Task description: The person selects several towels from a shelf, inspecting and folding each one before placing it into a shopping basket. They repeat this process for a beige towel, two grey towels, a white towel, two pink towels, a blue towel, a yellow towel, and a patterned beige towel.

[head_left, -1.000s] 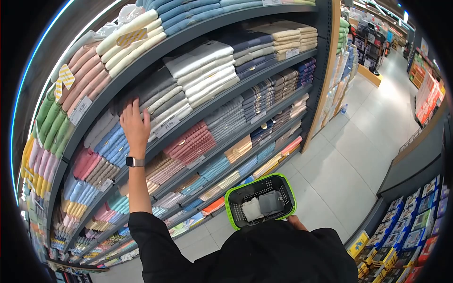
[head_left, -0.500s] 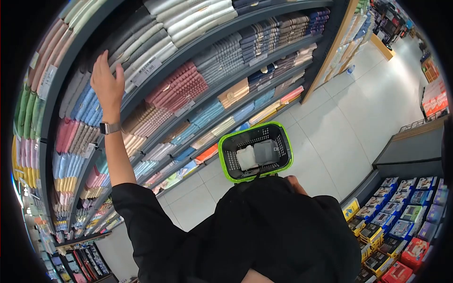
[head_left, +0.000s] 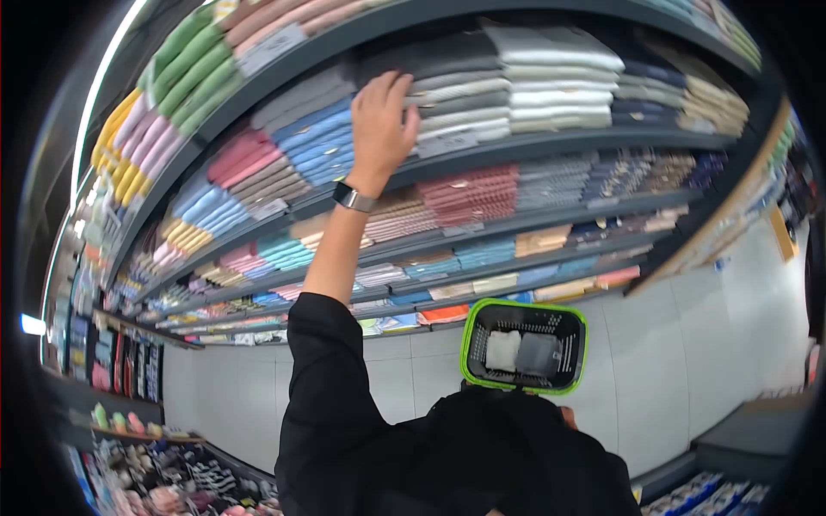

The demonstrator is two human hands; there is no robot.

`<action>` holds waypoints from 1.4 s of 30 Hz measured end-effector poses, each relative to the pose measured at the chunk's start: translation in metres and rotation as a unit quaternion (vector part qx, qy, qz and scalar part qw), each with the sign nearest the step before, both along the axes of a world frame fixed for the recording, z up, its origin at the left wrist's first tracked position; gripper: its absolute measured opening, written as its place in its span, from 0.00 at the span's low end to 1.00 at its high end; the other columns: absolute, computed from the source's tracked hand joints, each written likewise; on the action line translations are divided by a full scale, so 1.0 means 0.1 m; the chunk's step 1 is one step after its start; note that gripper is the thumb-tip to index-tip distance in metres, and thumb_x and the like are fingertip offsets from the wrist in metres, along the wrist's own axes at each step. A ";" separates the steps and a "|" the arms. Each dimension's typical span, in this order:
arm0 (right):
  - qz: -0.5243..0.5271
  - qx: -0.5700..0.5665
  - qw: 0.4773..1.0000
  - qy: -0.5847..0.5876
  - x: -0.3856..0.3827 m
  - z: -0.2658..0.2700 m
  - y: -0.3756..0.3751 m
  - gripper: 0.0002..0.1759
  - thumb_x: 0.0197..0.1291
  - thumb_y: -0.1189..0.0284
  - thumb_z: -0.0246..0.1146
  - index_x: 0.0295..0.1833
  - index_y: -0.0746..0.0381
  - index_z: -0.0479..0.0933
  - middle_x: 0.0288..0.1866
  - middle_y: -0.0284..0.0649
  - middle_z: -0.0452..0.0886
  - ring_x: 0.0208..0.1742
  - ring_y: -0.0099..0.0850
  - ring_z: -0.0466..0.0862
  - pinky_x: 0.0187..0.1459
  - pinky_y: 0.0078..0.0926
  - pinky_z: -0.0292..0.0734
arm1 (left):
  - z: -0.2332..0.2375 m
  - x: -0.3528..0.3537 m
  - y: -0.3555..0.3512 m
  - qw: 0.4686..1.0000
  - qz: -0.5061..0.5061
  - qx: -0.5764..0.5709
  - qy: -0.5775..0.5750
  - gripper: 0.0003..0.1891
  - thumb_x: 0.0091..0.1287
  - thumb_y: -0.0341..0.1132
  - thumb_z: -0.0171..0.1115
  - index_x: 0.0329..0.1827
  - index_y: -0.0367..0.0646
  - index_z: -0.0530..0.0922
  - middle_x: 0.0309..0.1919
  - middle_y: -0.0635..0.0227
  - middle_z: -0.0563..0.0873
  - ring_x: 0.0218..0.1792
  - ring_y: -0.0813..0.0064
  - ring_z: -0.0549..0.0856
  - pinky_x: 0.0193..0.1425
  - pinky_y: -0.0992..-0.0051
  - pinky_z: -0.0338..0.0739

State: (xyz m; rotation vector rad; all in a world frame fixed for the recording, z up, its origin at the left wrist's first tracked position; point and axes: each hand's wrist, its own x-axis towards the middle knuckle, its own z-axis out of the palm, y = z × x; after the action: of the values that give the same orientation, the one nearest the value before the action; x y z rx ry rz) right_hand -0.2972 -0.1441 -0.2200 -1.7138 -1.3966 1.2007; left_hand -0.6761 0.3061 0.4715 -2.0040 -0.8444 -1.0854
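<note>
My left hand [head_left: 383, 129], with a watch [head_left: 354, 197] on its wrist, reaches up to a shelf. Its fingers are extended and touch the front of a stack of folded grey and white towels [head_left: 460, 96]. Folded blue towels [head_left: 317, 148] lie just left of the hand, and white towels [head_left: 559, 90] are to the right. Below, close to my body, hangs a black basket with a green rim [head_left: 469, 344]. Inside it are a folded white cloth [head_left: 502, 351] and a folded grey cloth [head_left: 539, 355]. Only a sliver of my right hand [head_left: 569, 417] shows beside the basket; its fingers are hidden.
Long shelves [head_left: 619, 136] of folded towels in many colours run across in front. Tiled floor [head_left: 654, 361] lies below. Boxed goods [head_left: 710, 497] stand at lower right, and a bin of mixed soft items [head_left: 172, 482] is at lower left.
The view has turned left, so shelves and basket appear farther right and the basket lower. My left hand stays by the grey and white stack, its fingers slightly more bent.
</note>
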 end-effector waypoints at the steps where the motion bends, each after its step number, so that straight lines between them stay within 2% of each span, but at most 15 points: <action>1: 0.065 -0.129 0.975 -0.168 0.14 -0.80 -0.23 0.14 0.57 0.65 0.54 0.43 0.59 0.77 0.44 0.46 0.80 0.46 0.45 0.77 0.47 0.39 0.70 | 0.07 -0.11 -0.02 1.000 0.011 0.008 -0.005 0.20 0.55 0.31 0.59 0.53 0.42 0.73 0.50 0.59 0.77 0.53 0.60 0.74 0.57 0.63 0.65; 4: -0.083 -0.156 0.982 -0.059 -0.14 0.40 0.01 0.14 0.56 0.64 0.53 0.43 0.60 0.77 0.46 0.48 0.79 0.49 0.47 0.76 0.49 0.40 0.69 | 0.30 -0.39 0.00 0.997 0.032 0.068 -0.023 0.17 0.56 0.33 0.59 0.50 0.43 0.75 0.47 0.61 0.79 0.52 0.63 0.76 0.57 0.64 0.64; 7: -0.062 -0.146 0.985 -0.073 -0.13 0.04 -0.05 0.14 0.56 0.65 0.53 0.40 0.61 0.77 0.43 0.49 0.79 0.47 0.47 0.77 0.47 0.40 0.70 | 0.49 -0.90 0.11 0.981 0.169 -0.060 -0.073 0.22 0.55 0.39 0.58 0.53 0.43 0.74 0.46 0.55 0.80 0.51 0.58 0.76 0.58 0.61 0.64; 13: 0.005 -0.120 0.987 -0.109 -0.11 -0.19 0.13 0.14 0.54 0.66 0.54 0.32 0.66 0.78 0.35 0.51 0.81 0.41 0.46 0.81 0.41 0.39 0.74 | 0.61 -1.60 0.35 0.958 0.175 -0.216 -0.064 0.33 0.53 0.47 0.56 0.64 0.46 0.66 0.55 0.47 0.74 0.56 0.50 0.73 0.62 0.64 0.63; 17: 0.154 -0.011 0.960 -0.232 -0.26 0.45 0.49 0.14 0.55 0.67 0.53 0.32 0.68 0.77 0.30 0.50 0.81 0.35 0.40 0.82 0.37 0.38 0.76 | 0.68 -1.60 0.31 0.929 0.211 -0.298 -0.057 0.32 0.53 0.46 0.55 0.64 0.49 0.66 0.56 0.47 0.73 0.57 0.50 0.73 0.62 0.66 0.65; 18: -0.019 -0.180 0.982 -0.051 -0.39 0.82 0.61 0.13 0.55 0.68 0.53 0.33 0.68 0.76 0.30 0.49 0.81 0.33 0.38 0.82 0.36 0.36 0.77 | 0.68 -1.60 0.31 0.934 0.209 -0.286 -0.051 0.31 0.55 0.46 0.55 0.64 0.50 0.66 0.55 0.47 0.74 0.56 0.49 0.73 0.61 0.64 0.66; 19: -0.191 -0.331 0.914 0.136 -0.51 1.11 0.75 0.12 0.56 0.69 0.52 0.35 0.68 0.75 0.29 0.48 0.81 0.32 0.35 0.83 0.34 0.34 0.79 | 0.69 -1.60 0.32 0.939 0.206 -0.273 -0.044 0.30 0.56 0.46 0.55 0.64 0.52 0.65 0.54 0.47 0.75 0.56 0.49 0.73 0.60 0.63 0.67; 25: -0.110 -0.248 0.943 0.194 -0.73 1.43 1.38 0.10 0.58 0.69 0.54 0.38 0.65 0.75 0.29 0.43 0.80 0.26 0.31 0.81 0.27 0.25 0.78 | 0.65 -1.60 0.45 0.941 0.284 -0.177 -0.047 0.21 0.59 0.43 0.54 0.54 0.44 0.72 0.43 0.53 0.81 0.47 0.52 0.78 0.50 0.60 0.72; 28: -0.060 -0.138 0.956 0.252 -0.98 1.98 1.86 0.12 0.62 0.72 0.50 0.46 0.65 0.73 0.36 0.44 0.80 0.34 0.31 0.82 0.35 0.26 0.79 | 0.57 -1.50 0.18 0.932 0.308 -0.171 -0.083 0.17 0.56 0.36 0.56 0.48 0.41 0.75 0.42 0.57 0.81 0.43 0.56 0.79 0.46 0.62 0.72; 33: 0.060 -0.017 0.912 0.404 -1.74 4.12 2.45 0.19 0.68 0.67 0.45 0.57 0.67 0.68 0.48 0.50 0.78 0.50 0.35 0.79 0.54 0.30 0.73 | 0.14 -1.09 -0.58 0.990 0.088 0.095 -0.064 0.24 0.45 0.21 0.53 0.50 0.42 0.76 0.42 0.61 0.82 0.41 0.62 0.80 0.44 0.67 0.71; 37: 0.143 -0.060 0.703 0.694 -2.16 5.19 2.77 0.30 0.68 0.55 0.39 0.63 0.69 0.60 0.60 0.51 0.70 0.60 0.42 0.72 0.62 0.40 0.65 | -0.47 -0.55 -1.20 0.999 -0.010 0.015 -0.041 0.22 0.47 0.19 0.53 0.48 0.37 0.77 0.43 0.59 0.83 0.44 0.62 0.82 0.46 0.67 0.74; 39: 0.045 -0.088 0.600 0.794 -2.27 5.30 2.86 0.31 0.66 0.52 0.40 0.63 0.67 0.61 0.61 0.49 0.69 0.60 0.42 0.72 0.61 0.41 0.66 | -0.90 -0.22 -1.49 0.993 -0.072 -0.093 -0.005 0.16 0.52 0.24 0.56 0.46 0.37 0.77 0.42 0.60 0.83 0.43 0.64 0.83 0.45 0.69 0.75; 40: 0.003 -0.080 0.622 0.779 -2.22 5.01 2.98 0.33 0.65 0.50 0.42 0.63 0.65 0.61 0.61 0.47 0.69 0.60 0.42 0.72 0.60 0.42 0.67 | -1.13 -0.07 -1.61 0.980 -0.114 -0.161 0.011 0.15 0.51 0.24 0.56 0.43 0.39 0.78 0.43 0.61 0.83 0.45 0.64 0.82 0.47 0.67 0.75; 41: 0.029 0.015 0.774 0.633 -2.18 4.75 2.98 0.35 0.63 0.47 0.42 0.63 0.64 0.62 0.61 0.46 0.70 0.60 0.41 0.72 0.60 0.40 0.67 | -1.31 0.09 -1.73 0.966 -0.125 -0.218 0.051 0.17 0.50 0.23 0.55 0.45 0.39 0.77 0.49 0.61 0.80 0.51 0.64 0.79 0.51 0.66 0.73; 42: 0.015 0.016 0.776 0.631 -2.11 4.72 2.91 0.35 0.63 0.47 0.42 0.63 0.64 0.62 0.61 0.46 0.70 0.60 0.41 0.72 0.60 0.40 0.67 | -1.44 0.19 -1.83 0.952 -0.121 -0.274 0.067 0.20 0.50 0.24 0.56 0.50 0.40 0.75 0.56 0.59 0.75 0.58 0.63 0.74 0.57 0.64 0.69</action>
State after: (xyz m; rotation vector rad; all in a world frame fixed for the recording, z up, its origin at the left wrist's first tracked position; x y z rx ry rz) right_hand -0.5080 0.1470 0.2520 -0.4767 -0.5437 1.7728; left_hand -0.6573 0.1234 0.3275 -2.6698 -0.9151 -0.8896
